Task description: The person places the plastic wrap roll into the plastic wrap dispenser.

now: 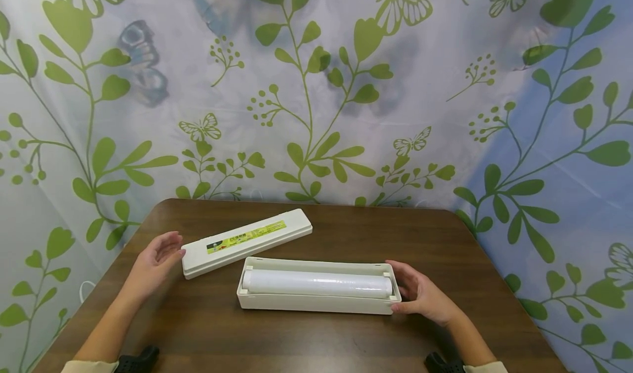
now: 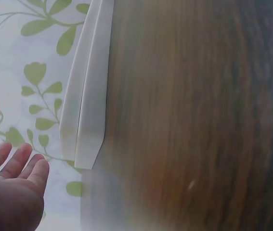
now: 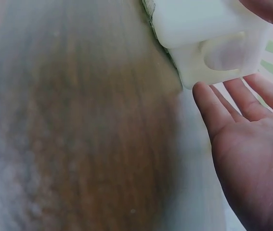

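Lower right, our right hand (image 1: pixel 420 296) grips the cling-film box (image 1: pixel 316 302), likely steadying it; lower left, our left hand (image 1: pixel 155 263), loosely spread and empty, flanks the lid (image 1: pixel 247 246), seemingly set aside.

L fingers (image 1: pixel 166 238) sl. bent

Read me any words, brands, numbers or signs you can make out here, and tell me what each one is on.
"PE保鲜膜", probably: the large print on the yellow-green label of the white lid; small in the picture, so not certain.
Smaller print on that label: too small and blurred to read.
Box and roll: no writing that I can see.
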Available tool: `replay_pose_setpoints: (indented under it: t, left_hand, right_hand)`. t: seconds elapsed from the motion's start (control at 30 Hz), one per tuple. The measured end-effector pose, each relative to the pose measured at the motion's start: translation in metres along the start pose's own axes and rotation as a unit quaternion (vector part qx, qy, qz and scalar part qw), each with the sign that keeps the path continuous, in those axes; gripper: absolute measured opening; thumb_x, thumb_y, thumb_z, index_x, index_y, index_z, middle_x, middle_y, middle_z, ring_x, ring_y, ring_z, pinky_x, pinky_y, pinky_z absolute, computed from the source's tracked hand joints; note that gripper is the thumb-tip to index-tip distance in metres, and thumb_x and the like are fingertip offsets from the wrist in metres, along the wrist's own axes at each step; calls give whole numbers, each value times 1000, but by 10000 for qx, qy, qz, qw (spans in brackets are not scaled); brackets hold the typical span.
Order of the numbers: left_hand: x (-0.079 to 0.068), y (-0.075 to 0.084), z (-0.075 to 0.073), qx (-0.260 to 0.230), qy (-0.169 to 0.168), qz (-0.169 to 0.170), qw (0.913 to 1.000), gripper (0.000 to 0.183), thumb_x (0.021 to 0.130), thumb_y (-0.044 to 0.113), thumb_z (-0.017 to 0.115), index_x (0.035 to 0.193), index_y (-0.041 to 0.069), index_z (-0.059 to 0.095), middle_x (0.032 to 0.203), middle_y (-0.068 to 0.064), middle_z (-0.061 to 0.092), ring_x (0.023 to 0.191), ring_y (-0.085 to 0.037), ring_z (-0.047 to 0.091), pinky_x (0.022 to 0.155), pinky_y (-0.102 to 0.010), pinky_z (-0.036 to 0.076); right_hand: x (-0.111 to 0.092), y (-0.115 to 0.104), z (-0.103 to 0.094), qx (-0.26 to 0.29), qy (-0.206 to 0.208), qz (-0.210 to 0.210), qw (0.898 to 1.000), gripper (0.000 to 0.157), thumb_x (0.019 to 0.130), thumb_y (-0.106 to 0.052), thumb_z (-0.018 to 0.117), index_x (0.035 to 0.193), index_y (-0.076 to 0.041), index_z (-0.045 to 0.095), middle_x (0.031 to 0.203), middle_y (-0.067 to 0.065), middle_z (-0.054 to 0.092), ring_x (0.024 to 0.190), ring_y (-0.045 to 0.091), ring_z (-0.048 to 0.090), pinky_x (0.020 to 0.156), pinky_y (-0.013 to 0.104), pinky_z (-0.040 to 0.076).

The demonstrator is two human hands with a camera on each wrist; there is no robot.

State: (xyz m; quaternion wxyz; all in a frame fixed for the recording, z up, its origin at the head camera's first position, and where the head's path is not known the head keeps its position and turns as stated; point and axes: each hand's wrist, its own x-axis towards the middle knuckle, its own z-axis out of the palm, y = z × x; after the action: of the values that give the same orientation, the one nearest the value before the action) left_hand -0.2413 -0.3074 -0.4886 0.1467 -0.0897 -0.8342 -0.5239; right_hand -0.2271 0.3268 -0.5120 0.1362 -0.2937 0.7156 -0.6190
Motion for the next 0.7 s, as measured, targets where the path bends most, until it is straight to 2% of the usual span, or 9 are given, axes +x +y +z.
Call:
replay_pose_setpoints:
  t: [0.03,0.13,0.2,0.27,0.37,0.4,0.53,0.7]
  left_hand:
    - [0,0,-2,61,-31,-77,9999,54,101,15,66,143,-10,44,128,6,59,118,13,54,93,0,42]
    - [0,0,-7,383,-159,-494,9979,62,101,23,66,148,-8,39,142,-20,54,136,-15,56,94,0,42]
    - [0,-1,-10,655,-309,-770,9944,70,101,28,67,151,-8,35,151,-31,45,143,-37,48,102,-13,48]
    - [1,-3,-13,814,-519,-988,9904,79,100,32,69,154,-9,29,155,-35,39,144,-52,37,111,-32,46]
    - [3,-7,-15,915,-909,-1065,9859,90,96,34,73,155,-10,22,157,-36,32,145,-56,31,114,-60,32]
    - [4,-9,-15,890,-1029,-1058,9850,92,95,34,74,156,-10,21,157,-37,31,146,-57,29,114,-64,30]
    - [7,-13,-16,850,-1366,-934,9825,98,91,29,79,156,-11,18,157,-39,26,146,-61,24,114,-71,25]
    - [11,-15,-16,984,-1509,-812,9803,102,86,28,83,155,-12,20,158,-40,25,144,-63,24,113,-73,26]
  right_hand:
    - [0,0,0,-21,7,15,10000,92,83,8,77,156,10,21,154,37,31,132,7,53,101,25,54]
    - [0,0,0,-89,29,98,9999,92,83,8,77,156,9,21,155,36,32,132,6,53,101,25,54]
    - [0,-1,0,-136,23,110,9998,92,83,8,77,156,9,21,155,36,31,133,5,52,100,25,54]
    - [-1,-1,0,-159,-2,91,9998,92,83,8,76,156,10,20,155,37,31,133,5,52,100,25,54]
    - [-1,-1,0,-149,-26,33,9999,92,84,8,76,156,12,19,154,38,30,133,5,53,100,26,54]
    - [-1,-1,0,-132,-33,24,9999,92,84,8,76,156,12,18,154,39,30,132,5,53,100,26,54]
    - [0,0,-2,-139,-31,11,9999,91,84,8,76,156,12,19,154,38,30,132,6,53,100,26,55]
    - [0,0,-2,-194,-58,-34,9998,91,84,8,75,156,11,19,154,37,31,133,6,52,99,28,55]
